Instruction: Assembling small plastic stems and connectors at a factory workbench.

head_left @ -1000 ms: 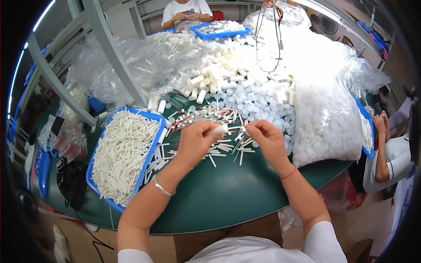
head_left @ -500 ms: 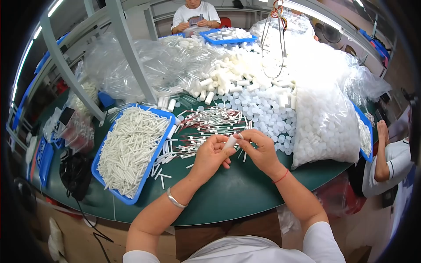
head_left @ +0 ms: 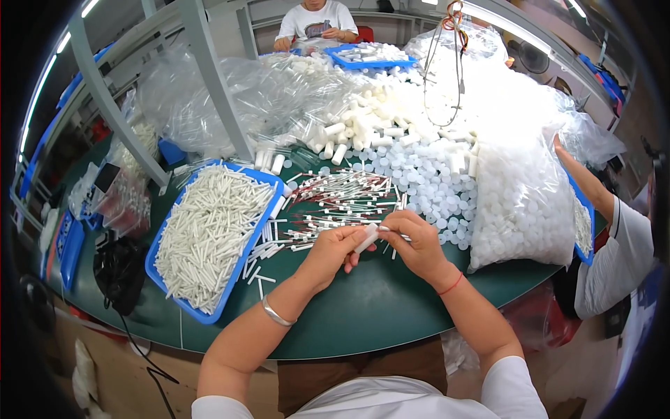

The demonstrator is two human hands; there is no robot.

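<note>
My left hand (head_left: 331, 254) is closed round a short white plastic tube (head_left: 366, 239), which tilts up to the right. At the tube's upper end my right hand (head_left: 414, 241) pinches a small white piece (head_left: 384, 229); its exact shape is partly hidden by the fingers. Just beyond both hands lie rows of thin dark red wires with white ends (head_left: 342, 190). Many translucent whitish round caps (head_left: 440, 195) are spread behind my right hand. Farther back is a heap of white tubes (head_left: 380, 112) like the held one.
Left of my hands stands a blue tray (head_left: 155, 274) filled with white sticks. A clear bag of round caps (head_left: 520, 209) leans at the right. Grey posts (head_left: 216, 84) rise at the left, and a wire loop (head_left: 426, 98) hangs overhead. Co-workers sit across and at right.
My hands have come slightly nearer to me, still together at the tube. At the right, a co-worker's arm has reached forward to the bag. The whole view has shifted slightly.
</note>
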